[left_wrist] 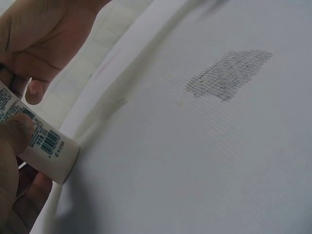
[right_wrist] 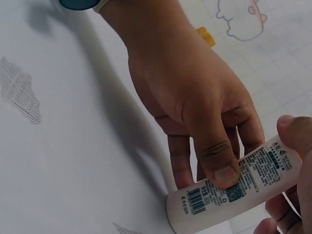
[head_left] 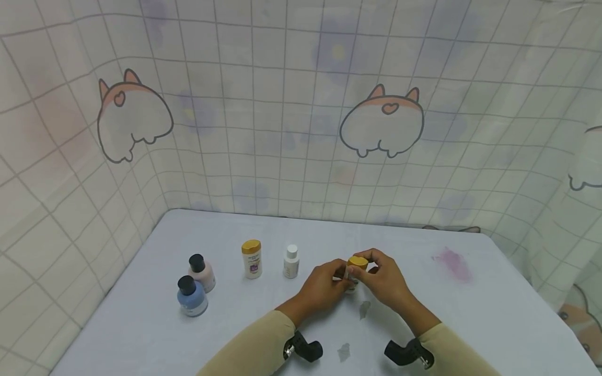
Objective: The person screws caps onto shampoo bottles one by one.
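Note:
A white bottle with a printed label [right_wrist: 258, 170] stands on the table under a yellow cap [head_left: 358, 261]. My left hand [head_left: 322, 288] grips its body, the thumb lying across the label beside the barcode. Up at the cap, my right hand [head_left: 389, 282] pinches with thumb and fingers from the right. Both hands hide much of the bottle in the head view. In the left wrist view the bottle's lower end [left_wrist: 63, 158] shows, touching the white tabletop or very close to it.
Left of my hands stand a small white bottle [head_left: 291, 262], another yellow-capped white bottle [head_left: 252, 263], a pink bottle [head_left: 203, 274] and a blue bottle [head_left: 192, 298], both black-capped. The white table [head_left: 141, 324] has grey patches and a pink stain [head_left: 453, 265]. A patterned curtain [head_left: 263, 104] surrounds it.

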Motion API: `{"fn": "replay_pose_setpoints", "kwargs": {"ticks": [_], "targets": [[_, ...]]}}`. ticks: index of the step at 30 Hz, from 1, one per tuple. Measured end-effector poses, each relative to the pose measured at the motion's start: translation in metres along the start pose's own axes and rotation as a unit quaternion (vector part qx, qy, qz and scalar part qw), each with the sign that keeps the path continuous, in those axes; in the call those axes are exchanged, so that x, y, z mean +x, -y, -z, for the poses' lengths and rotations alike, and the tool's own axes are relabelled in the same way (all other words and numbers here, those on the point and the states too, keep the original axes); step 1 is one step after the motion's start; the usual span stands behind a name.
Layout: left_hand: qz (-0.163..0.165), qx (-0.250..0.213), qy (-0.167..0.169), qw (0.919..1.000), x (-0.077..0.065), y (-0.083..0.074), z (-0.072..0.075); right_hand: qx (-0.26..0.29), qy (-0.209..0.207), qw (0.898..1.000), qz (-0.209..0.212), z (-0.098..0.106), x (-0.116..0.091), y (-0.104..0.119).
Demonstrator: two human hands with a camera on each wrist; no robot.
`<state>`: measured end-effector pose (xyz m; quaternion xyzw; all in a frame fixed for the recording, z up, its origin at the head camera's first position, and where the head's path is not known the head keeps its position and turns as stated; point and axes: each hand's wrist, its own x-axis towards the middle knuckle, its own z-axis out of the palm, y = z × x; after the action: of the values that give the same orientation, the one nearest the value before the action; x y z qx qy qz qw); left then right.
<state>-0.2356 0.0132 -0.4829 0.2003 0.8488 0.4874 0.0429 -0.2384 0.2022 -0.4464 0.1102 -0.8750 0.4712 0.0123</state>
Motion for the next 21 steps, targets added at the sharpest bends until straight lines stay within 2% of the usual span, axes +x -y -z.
{"fn": "replay_pose_setpoints", "kwargs": {"ticks": [5,11,15,21], "targets": [[-0.01,-0.006,-0.004,0.9999,-0.001,0.001,-0.001,0.01,0.006,1.0,-0.002,-0.001,-0.002,-0.001],[-0.012,-0.011,-0.008,0.9998,-0.002,0.004,-0.003,-0.026,0.011,0.999,-0.016,-0.005,-0.006,-0.006],[-0.002,-0.004,-0.005,1.0,-0.004,0.005,-0.001,-0.032,0.011,0.999,-0.014,-0.007,-0.008,-0.006],[0.038,0.027,0.003,0.9989,-0.009,0.003,0.007,-0.036,0.022,0.999,-0.022,-0.005,-0.009,-0.007]]}}
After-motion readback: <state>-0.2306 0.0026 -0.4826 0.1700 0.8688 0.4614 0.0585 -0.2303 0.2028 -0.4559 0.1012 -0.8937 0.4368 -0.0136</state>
